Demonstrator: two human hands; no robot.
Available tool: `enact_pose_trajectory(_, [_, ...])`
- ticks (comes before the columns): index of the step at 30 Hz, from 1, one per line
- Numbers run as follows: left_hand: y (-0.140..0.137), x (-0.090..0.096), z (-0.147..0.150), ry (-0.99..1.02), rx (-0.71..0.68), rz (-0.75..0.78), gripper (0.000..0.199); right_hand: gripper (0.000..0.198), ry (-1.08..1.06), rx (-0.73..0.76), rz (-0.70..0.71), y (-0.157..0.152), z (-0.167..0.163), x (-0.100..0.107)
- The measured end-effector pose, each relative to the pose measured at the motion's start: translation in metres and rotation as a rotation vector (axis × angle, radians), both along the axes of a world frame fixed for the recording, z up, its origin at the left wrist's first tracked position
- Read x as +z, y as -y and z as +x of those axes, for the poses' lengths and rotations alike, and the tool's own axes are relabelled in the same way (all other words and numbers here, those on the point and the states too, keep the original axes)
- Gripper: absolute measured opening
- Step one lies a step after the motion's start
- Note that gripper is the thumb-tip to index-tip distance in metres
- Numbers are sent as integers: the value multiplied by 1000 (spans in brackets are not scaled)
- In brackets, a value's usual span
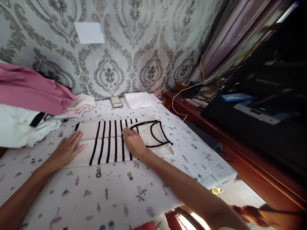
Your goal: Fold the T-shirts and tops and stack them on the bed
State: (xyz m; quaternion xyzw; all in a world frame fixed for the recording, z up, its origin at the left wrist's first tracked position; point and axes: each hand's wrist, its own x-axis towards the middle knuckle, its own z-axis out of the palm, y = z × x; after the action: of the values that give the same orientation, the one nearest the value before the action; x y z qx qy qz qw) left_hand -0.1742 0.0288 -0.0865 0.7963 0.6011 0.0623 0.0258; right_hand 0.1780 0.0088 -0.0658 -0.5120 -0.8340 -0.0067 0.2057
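A white tank top with black stripes and black trim (112,150) lies flat on the bed or table top, its sides folded in to meet along the middle. Its neckline points right. My left hand (68,148) rests on the left, hem end, with fingers stretched out and palm down. Near the centre, my right hand (134,142) presses on the striped part just left of the black armhole trim. The right fingers lie on the cloth, partly bent, and I see nothing held in them.
A heap of clothes with a pink garment (35,88) on top sits at the left. Toward the wall lie a folded white cloth (140,100) and a small blurred packet (116,102). To the right, a reddish wooden cabinet (251,172) bears cables and a large dark screen (259,95).
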Motion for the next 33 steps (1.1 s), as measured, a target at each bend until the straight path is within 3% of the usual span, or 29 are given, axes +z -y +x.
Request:
enact_pose_trajectory(8, [3,16,-15,61,196,61,69,36,21,-1,-1,-1,-1,-3])
enact_pose_trajectory(14, [0,19,-25,143,194,134,56,35,26,-7,-6,1,-1,-1])
enact_pose_trajectory(19, [-4,32,-16,149,231,176,45,33,26,-3,-11,1,-1,0])
enact_pose_trajectory(26, [-7,50,5,116,418,62,43,35,30,17,3,-2,2,-4])
enact_pose_trajectory(30, [-28,54,7,269,458,-51,32,36,30,4,31,1,-5,1])
enact_pose_trajectory(33, [-50,56,7,323,485,-102,28,34,55,63,44,13,-34,16])
